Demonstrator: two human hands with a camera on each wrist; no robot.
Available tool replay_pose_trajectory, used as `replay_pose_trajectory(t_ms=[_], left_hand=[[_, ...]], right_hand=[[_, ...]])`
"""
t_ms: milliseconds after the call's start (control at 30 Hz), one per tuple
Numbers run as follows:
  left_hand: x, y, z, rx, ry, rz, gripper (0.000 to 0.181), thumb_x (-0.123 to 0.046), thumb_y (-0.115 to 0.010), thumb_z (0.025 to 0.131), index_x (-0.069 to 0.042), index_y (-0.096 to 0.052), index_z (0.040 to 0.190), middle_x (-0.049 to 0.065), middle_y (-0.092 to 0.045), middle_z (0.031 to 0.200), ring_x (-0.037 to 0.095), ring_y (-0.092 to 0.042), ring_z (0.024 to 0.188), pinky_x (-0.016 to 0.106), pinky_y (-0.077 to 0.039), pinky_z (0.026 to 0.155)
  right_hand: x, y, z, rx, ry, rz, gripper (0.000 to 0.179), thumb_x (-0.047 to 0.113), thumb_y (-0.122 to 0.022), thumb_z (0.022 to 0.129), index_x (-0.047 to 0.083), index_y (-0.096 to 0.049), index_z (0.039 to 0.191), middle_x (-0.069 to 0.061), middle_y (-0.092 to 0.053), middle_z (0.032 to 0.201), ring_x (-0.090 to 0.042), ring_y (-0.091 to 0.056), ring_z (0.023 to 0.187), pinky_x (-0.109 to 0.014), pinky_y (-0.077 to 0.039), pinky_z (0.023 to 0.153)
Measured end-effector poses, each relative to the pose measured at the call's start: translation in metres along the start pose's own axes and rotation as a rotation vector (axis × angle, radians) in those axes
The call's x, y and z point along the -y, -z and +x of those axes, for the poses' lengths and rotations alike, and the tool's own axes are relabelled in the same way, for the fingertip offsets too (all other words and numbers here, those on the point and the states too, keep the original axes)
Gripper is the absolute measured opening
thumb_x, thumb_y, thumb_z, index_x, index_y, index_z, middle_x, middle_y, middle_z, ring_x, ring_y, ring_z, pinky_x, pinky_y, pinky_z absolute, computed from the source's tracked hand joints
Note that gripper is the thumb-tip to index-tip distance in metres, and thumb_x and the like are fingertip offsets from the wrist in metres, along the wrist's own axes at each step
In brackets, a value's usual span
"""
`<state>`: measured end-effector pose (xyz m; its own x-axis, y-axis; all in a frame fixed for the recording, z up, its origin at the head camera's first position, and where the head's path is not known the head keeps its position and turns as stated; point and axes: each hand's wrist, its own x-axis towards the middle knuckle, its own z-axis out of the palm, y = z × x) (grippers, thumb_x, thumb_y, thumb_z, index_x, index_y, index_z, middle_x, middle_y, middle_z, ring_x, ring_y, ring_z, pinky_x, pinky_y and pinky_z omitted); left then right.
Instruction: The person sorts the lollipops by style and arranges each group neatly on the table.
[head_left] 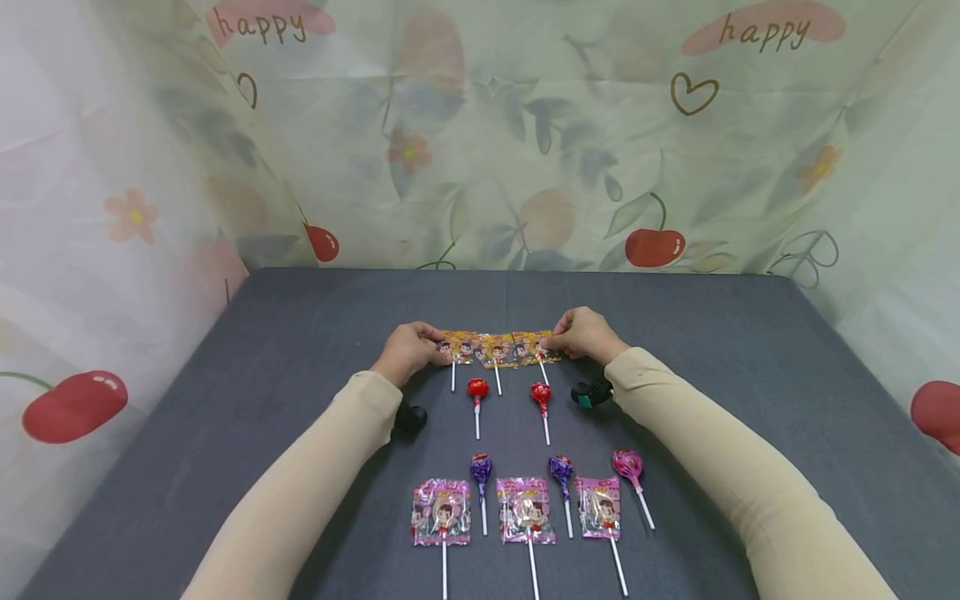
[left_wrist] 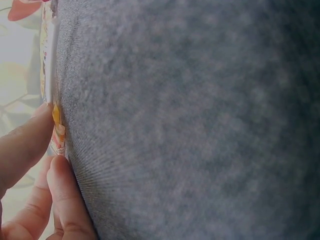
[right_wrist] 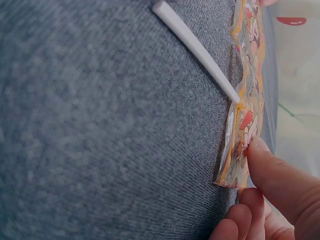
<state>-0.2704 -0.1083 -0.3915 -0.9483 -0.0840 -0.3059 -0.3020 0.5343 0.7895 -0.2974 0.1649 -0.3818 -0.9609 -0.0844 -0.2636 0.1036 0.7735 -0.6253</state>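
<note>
Three flat lollipops in pink wrappers (head_left: 441, 512) lie nearest us on a grey tabletop (head_left: 675, 308), their white sticks pointing our way. Just beyond, we count two round purple lollipops (head_left: 482, 468), set in the gaps between the flat ones, and one round pink lollipop (head_left: 627, 463) at the row's right end. Cream sleeves (head_left: 300, 492) reach in from either side, a dark device (head_left: 409, 418) at the left wrist. Two round red lollipops (head_left: 477, 389) lie apart from each other between the wrists.

Farther off, three flat lollipops in yellow wrappers (head_left: 497, 350) lie side by side in a line, sticks toward us, bringing our count to 11. We see the left hand (head_left: 408, 354) at one end, thumb and fingertips pinching the outer edge of the leftmost yellow packet (head_left: 462, 347). At the other end, the right hand (head_left: 588, 335) presses its thumb to the face of the rightmost yellow packet (head_left: 529, 343), fingers curled at the outer edge, clamped on the wrapper. The middle one lies between both sets of fingers. Behind, we find a printed curtain (head_left: 495, 125) reading "happy" twice.
</note>
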Motion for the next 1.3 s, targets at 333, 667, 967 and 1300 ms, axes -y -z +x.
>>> replay_pose_trajectory(t_ms=[333,667,967,1300], left_hand=[[0.000,0.000,0.000,-0.006,0.010,0.019,0.038,-0.009,-0.081,0.077,-0.008,-0.065,0.111,0.010,-0.064,0.100,0.019,-0.053,0.083,0.031,-0.041,0.073],[-0.002,0.000,-0.001,0.003,0.030,0.003,0.037,-0.009,-0.081,0.077,-0.009,-0.064,0.110,0.009,-0.062,0.096,0.020,-0.052,0.083,0.032,-0.041,0.073],[-0.002,0.000,0.000,0.000,0.025,0.012,0.037,-0.009,-0.082,0.077,-0.008,-0.064,0.110,0.008,-0.061,0.095,0.020,-0.051,0.082,0.031,-0.040,0.072],[-0.001,-0.002,0.003,-0.009,0.050,0.008,0.037,-0.009,-0.082,0.077,-0.009,-0.064,0.109,0.008,-0.061,0.096,0.021,-0.051,0.083,0.032,-0.040,0.072]], right_hand=[[0.000,0.001,-0.001,0.006,0.004,0.005,0.025,0.023,-0.076,0.084,0.003,-0.062,0.089,-0.002,-0.057,0.072,-0.010,-0.053,0.058,-0.025,-0.050,0.058],[-0.003,0.006,-0.006,0.042,0.014,0.135,0.027,0.026,-0.071,0.089,0.002,-0.060,0.096,-0.007,-0.059,0.086,-0.014,-0.057,0.069,-0.027,-0.052,0.064],[0.008,0.033,-0.040,0.096,0.116,0.262,0.038,0.029,-0.063,0.094,-0.001,-0.053,0.115,-0.023,-0.061,0.117,-0.030,-0.064,0.099,-0.042,-0.052,0.090],[0.009,0.050,-0.097,0.067,0.340,0.206,0.041,0.035,-0.062,0.095,0.004,-0.055,0.121,-0.012,-0.061,0.115,-0.023,-0.061,0.105,-0.041,-0.049,0.092]])
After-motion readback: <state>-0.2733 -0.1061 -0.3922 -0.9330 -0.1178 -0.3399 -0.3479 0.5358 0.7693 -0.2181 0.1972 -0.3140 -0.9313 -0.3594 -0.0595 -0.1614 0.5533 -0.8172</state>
